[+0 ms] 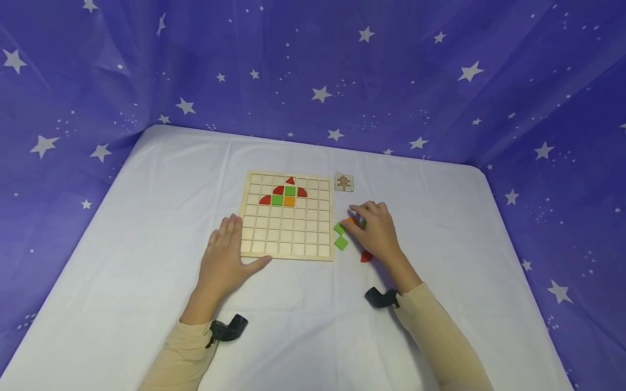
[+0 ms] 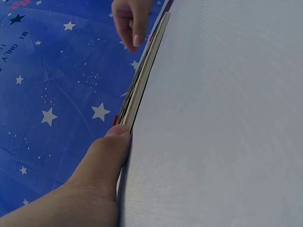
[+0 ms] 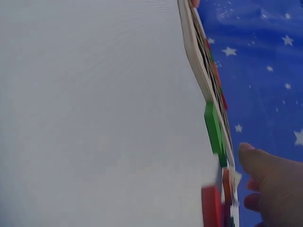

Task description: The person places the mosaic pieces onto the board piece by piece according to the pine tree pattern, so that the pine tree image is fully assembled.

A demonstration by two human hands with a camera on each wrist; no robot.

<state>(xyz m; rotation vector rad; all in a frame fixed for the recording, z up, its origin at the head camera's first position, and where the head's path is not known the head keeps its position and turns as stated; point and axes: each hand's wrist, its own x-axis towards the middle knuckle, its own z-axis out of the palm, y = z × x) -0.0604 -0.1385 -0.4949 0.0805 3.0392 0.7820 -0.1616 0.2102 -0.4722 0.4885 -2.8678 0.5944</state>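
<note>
The board (image 1: 286, 236) lies flat on the table, a pale wooden grid with seven pieces in its cells towards the far side. A red triangle (image 1: 290, 181) sits in the top row; in the row below it are a green square (image 1: 290, 191) and, on either side, rounded red pieces (image 1: 279, 190); the next row has another rounded red piece at the left, then a second green square (image 1: 277, 200) and an orange square (image 1: 289, 201). The left hand (image 1: 221, 254) is at the near left corner of the board, its fingers straight along the left edge and its thumb spread out against the near edge; it steadies rather than grips. To the right of the board lie loose pieces: two green ones (image 1: 341, 243) just beside its edge, an orange one (image 1: 350, 220) by the right thumb, and a red one (image 1: 366, 256) near the right wrist. More bits of colour show partly under the right hand (image 1: 377, 231), too covered to make out. That hand is over the loose pieces with its fingers loosely bent, thumb and forefinger apart, with no piece visible between them. Beyond the loose pieces, near the board's far right corner, is a small card (image 1: 344, 182) with a brown tree-like pattern on a grid. Both arms wear beige sleeves (image 1: 440, 336) and black wrist cameras (image 1: 229, 328). A white cloth (image 1: 293, 331) covers the table, and behind it hangs a purple-blue curtain (image 1: 274, 60) with pale stars.
</note>
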